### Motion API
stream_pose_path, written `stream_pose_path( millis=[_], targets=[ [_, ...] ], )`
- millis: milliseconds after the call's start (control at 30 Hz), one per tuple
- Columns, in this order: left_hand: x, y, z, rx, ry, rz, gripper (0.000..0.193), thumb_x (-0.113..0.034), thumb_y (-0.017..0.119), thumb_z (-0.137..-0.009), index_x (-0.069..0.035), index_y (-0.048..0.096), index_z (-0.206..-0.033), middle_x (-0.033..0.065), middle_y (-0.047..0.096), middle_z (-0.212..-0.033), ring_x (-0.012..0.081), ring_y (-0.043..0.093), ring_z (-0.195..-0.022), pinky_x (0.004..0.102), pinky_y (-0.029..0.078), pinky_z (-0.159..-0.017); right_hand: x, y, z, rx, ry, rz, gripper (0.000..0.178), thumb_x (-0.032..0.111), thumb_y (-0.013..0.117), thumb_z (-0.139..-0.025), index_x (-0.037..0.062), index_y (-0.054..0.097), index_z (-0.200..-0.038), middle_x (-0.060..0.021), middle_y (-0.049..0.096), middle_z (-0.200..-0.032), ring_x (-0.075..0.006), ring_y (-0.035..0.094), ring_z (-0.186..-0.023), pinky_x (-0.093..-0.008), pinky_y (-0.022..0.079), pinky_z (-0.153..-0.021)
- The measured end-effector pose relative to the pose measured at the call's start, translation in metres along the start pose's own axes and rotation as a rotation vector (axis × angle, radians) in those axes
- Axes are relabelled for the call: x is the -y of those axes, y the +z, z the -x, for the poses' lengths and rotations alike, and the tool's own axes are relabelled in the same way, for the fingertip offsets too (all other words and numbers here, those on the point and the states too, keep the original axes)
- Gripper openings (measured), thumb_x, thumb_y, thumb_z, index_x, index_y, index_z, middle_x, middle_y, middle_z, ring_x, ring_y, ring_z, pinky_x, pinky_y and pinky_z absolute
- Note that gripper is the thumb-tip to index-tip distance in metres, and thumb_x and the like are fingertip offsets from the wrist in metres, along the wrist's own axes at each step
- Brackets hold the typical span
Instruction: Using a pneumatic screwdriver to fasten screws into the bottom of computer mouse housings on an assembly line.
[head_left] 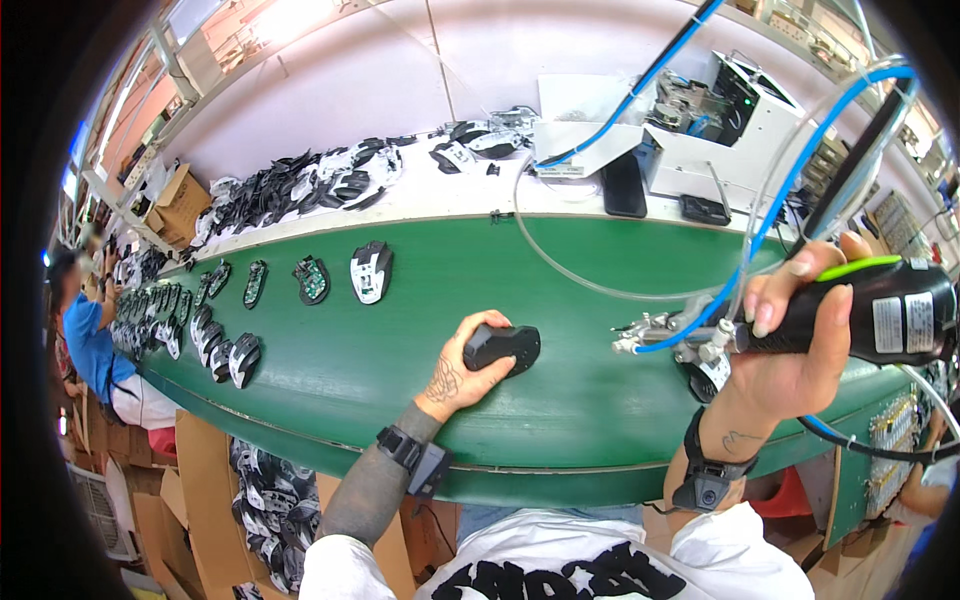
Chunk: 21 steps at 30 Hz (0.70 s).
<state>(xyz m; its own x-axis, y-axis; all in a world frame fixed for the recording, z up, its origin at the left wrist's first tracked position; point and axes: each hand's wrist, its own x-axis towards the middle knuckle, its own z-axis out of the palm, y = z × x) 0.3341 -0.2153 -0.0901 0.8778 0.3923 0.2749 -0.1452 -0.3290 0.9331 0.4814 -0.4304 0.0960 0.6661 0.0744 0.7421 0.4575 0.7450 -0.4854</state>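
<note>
On the green work surface, my left hand is closed around a black computer mouse, fingers over its far side and thumb along the near side. My right hand grips a black power screwdriver with a green lever, held level above the surface. Its metal nose, joined to a blue hose, points left toward the black mouse but stays apart from it. Partly hidden beneath the tool and my right wrist lies a white and black mouse part.
Mouse halves and green circuit boards stretch leftward along the green belt. Black and white shells are heaped on the back shelf. A white machine stands back right. Clear tubing loops over the belt. A co-worker is far left.
</note>
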Motion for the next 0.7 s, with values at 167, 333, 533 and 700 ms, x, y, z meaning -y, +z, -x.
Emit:
stream_pose_path(
  millis=[167,333,533,700],
  targets=[
    [-0.002,0.008,-0.003,0.014,-0.008,0.007,0.045,-0.006,0.069,-0.071,-0.007,0.049,-0.11,0.0062,0.054,-0.108,0.0188,0.054,-0.102,0.0306,0.042,-0.09,0.001,-0.004,0.0,0.023,-0.014,-0.063,0.041,0.013,0.053,-0.085,-0.0057,0.04,-0.119,-0.0142,0.055,-0.088,-0.013,0.05,-0.052,-0.0243,0.043,-0.046],
    [-0.005,0.01,-0.001,-0.037,0.103,-0.095,0.043,-0.004,0.067,-0.07,-0.006,0.049,-0.109,0.009,0.055,-0.107,0.0223,0.055,-0.101,0.0316,0.043,-0.089,0.004,0.001,-0.004,0.029,-0.022,-0.016,0.037,0.014,0.051,-0.087,-0.0046,0.041,-0.118,-0.0132,0.054,-0.088,-0.0121,0.048,-0.051,-0.025,0.04,-0.048],
    [-0.039,0.029,0.002,0.187,0.482,-0.522,0.039,0.001,0.061,-0.068,-0.008,0.057,-0.106,0.0109,0.053,-0.116,0.0313,0.051,-0.109,0.0371,0.042,-0.095,0.007,-0.001,0.0,-0.014,-0.033,-0.055,0.038,0.009,0.051,-0.087,-0.0039,0.038,-0.12,-0.0139,0.054,-0.09,-0.0128,0.048,-0.054,-0.0249,0.042,-0.05],
    [-0.077,0.039,-0.012,0.465,0.6,-0.583,0.065,-0.045,0.066,-0.071,-0.01,0.05,-0.123,0.0136,0.038,-0.135,0.0328,0.036,-0.125,0.0466,0.025,-0.105,0.028,-0.021,-0.005,-0.086,-0.106,0.07,0.036,0.014,0.049,-0.089,-0.0039,0.04,-0.119,-0.013,0.054,-0.089,-0.0116,0.047,-0.053,-0.025,0.04,-0.048]
  ],
)
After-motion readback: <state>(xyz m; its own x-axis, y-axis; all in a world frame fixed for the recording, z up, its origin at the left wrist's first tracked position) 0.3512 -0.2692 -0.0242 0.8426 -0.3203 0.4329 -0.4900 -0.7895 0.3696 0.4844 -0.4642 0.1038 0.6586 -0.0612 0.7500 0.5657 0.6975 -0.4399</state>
